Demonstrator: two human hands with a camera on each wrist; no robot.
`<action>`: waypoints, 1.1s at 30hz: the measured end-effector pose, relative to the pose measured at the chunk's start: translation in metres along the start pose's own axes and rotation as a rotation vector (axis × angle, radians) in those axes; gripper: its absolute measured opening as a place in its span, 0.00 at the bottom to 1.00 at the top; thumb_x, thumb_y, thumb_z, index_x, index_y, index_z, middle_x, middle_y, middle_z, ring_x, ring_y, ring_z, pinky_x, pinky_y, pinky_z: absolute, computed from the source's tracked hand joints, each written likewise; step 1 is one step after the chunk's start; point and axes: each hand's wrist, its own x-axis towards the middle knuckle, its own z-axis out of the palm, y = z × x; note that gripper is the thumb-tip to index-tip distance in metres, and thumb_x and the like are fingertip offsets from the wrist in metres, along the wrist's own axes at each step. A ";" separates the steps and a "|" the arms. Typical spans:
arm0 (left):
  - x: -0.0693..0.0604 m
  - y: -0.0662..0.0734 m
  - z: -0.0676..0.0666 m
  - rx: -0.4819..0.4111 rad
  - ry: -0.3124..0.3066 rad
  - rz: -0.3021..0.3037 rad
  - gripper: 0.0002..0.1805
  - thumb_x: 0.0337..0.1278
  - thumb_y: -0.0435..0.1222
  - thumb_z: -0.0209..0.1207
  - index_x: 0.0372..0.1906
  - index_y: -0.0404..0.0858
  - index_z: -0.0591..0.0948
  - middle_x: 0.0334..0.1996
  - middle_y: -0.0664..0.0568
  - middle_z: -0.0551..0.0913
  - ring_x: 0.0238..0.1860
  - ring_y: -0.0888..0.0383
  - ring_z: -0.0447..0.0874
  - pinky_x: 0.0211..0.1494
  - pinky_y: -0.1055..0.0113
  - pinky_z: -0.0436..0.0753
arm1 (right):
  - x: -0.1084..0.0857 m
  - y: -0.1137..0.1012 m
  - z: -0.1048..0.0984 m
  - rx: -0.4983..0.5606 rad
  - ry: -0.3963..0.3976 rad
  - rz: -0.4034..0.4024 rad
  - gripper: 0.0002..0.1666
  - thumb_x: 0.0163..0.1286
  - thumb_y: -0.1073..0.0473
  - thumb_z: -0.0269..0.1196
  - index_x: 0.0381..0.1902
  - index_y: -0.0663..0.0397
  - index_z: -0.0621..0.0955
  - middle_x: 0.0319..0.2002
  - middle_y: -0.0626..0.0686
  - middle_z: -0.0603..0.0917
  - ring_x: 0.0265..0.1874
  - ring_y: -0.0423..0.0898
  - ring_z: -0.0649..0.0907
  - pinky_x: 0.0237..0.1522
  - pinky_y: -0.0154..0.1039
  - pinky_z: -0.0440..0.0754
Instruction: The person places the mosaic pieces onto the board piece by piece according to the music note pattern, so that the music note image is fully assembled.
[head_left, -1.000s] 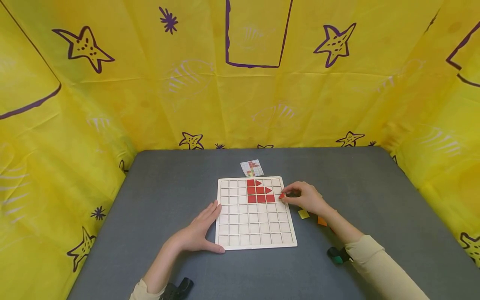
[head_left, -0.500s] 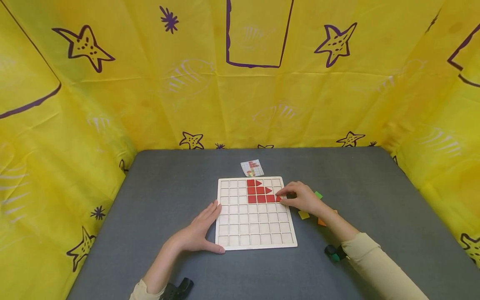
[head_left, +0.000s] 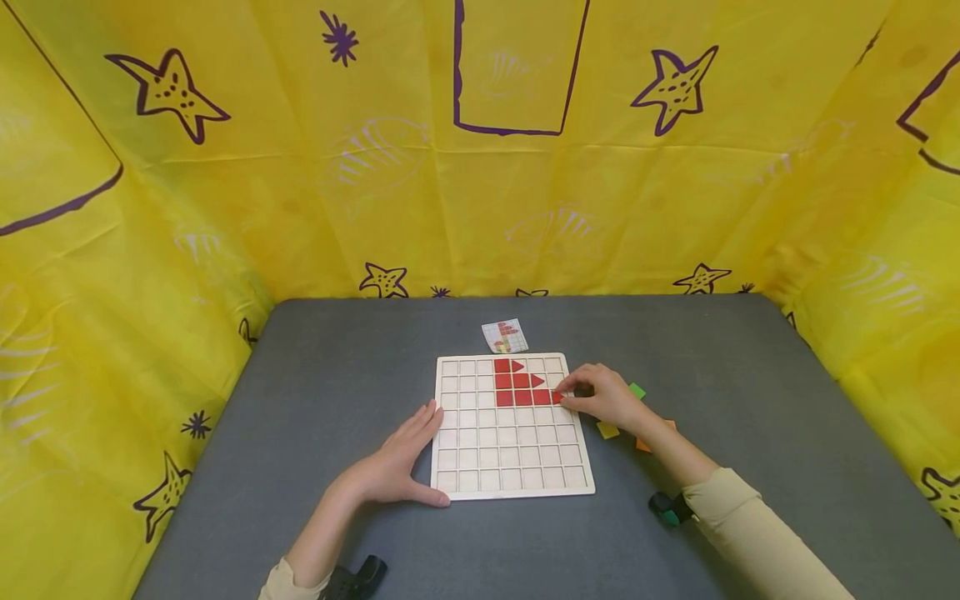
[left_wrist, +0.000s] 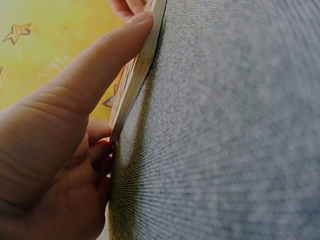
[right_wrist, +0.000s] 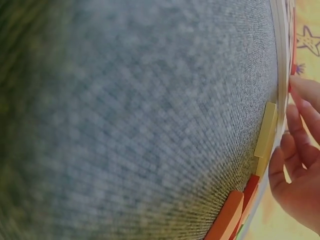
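Observation:
A pale wooden grid board (head_left: 487, 458) lies on the table, with several red squares (head_left: 503, 382) and red triangles (head_left: 536, 381) set in its upper cells. At the right end of the third row, my right hand (head_left: 606, 395) pinches a small red triangle (head_left: 557, 398) down at a cell. The right wrist view shows that hand (right_wrist: 300, 155) with its fingertips at the board's edge (right_wrist: 281, 50). My left hand (head_left: 393, 469) rests against the board's left side, thumb at the lower left corner; the left wrist view shows the thumb of this hand (left_wrist: 55, 125) on the edge.
A small printed card (head_left: 514, 335) lies just behind the board. Loose pieces lie right of it, partly under my right forearm: yellow (head_left: 608, 430), green (head_left: 637, 390), orange (head_left: 643, 446). A red piece (right_wrist: 251, 186) also shows in the right wrist view. Yellow cloth (head_left: 390, 208) surrounds the table (head_left: 360, 358).
My right hand has moved slightly left and down, bringing the red triangle from the board's right edge to beside the third row's squares. The left hand has stayed still.

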 end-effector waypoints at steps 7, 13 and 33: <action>0.001 -0.001 0.000 -0.002 -0.004 0.002 0.68 0.38 0.62 0.72 0.77 0.34 0.47 0.78 0.42 0.40 0.77 0.44 0.36 0.71 0.40 0.49 | 0.000 0.002 0.001 -0.008 -0.010 0.024 0.11 0.62 0.56 0.70 0.43 0.46 0.87 0.39 0.44 0.83 0.39 0.46 0.73 0.42 0.44 0.71; 0.000 -0.001 0.000 -0.002 -0.005 0.007 0.68 0.38 0.61 0.72 0.77 0.33 0.47 0.78 0.41 0.40 0.77 0.44 0.36 0.71 0.39 0.49 | -0.002 0.001 0.001 -0.008 -0.006 0.009 0.11 0.62 0.55 0.70 0.43 0.46 0.87 0.39 0.43 0.83 0.38 0.45 0.73 0.41 0.43 0.71; 0.000 -0.001 0.000 0.006 0.010 0.024 0.68 0.38 0.60 0.73 0.77 0.32 0.48 0.77 0.40 0.41 0.77 0.43 0.37 0.70 0.39 0.50 | 0.001 -0.003 0.003 -0.026 0.018 0.036 0.11 0.60 0.52 0.72 0.40 0.45 0.87 0.35 0.43 0.82 0.36 0.45 0.72 0.39 0.42 0.68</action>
